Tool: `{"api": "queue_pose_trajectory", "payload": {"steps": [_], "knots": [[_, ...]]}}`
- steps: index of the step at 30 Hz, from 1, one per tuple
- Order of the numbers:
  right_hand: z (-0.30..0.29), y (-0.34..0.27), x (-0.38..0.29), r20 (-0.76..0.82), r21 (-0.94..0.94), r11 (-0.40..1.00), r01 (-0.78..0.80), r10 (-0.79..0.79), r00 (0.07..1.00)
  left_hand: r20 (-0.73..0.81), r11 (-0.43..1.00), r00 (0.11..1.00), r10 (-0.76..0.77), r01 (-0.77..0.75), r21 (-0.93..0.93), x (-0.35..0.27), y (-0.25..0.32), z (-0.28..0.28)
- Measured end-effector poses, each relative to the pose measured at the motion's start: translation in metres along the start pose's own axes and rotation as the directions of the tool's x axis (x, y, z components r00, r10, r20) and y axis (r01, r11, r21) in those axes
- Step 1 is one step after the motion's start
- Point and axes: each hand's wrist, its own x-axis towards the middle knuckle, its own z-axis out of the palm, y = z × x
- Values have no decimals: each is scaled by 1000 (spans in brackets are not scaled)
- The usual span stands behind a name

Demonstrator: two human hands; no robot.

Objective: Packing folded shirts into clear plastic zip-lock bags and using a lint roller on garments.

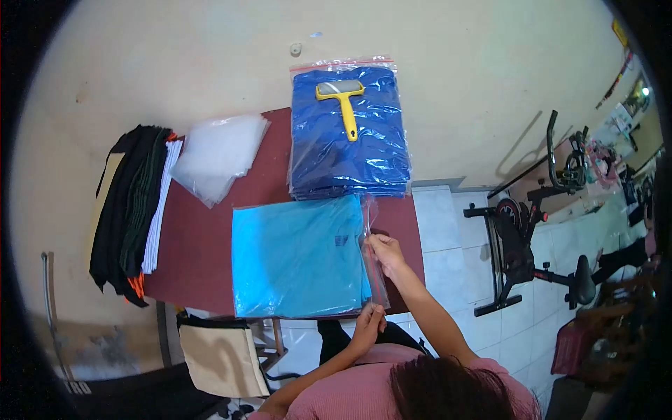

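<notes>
A clear zip-lock plastic bag [379,281] lies flat on the dark red table, its zip end towards the right. Folded light-blue fabric [299,257] fills it, with a small dark printed mark near the zip end. My right hand [388,253] pinches the zip strip about midway along. At the near corner of the same strip, my left hand [369,324] grips the plastic between thumb and fingers. The fingertips partly hide the strip at both places.
Beyond the bag, a pile of bagged dark-blue fabric [315,152] carries a yellow-handled lint roller [346,113]. Empty clear bags [220,147] and stacked dark garments [131,210] lie left on the table [194,257]. An exercise bike [522,257] stands right; beige fabric [223,359] sits below the table edge.
</notes>
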Motion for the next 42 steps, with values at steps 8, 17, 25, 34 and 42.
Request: {"api": "queue_pose_trajectory", "payload": {"steps": [8,17,25,34,42], "knots": [[-5,-9,40,12,26,1000,8,-9,1000,-48,997,996,75,-75,-9,-8,-4,13],[-15,-21,98,-72,-52,994,95,-99,992,6,1000,1000,22,-22,17,-16,-6,10],[-35,-33,62,46,-99,989,109,-105,993,458,858,786,-415,171,484,-14,39,-29],[-117,13,-81,-139,-417,894,-164,115,984,304,555,952,48,-278,784,111,133,-144],[-14,118,-158,-189,-1,952,-306,300,935,629,188,724,282,-685,704,234,142,-153]]}}
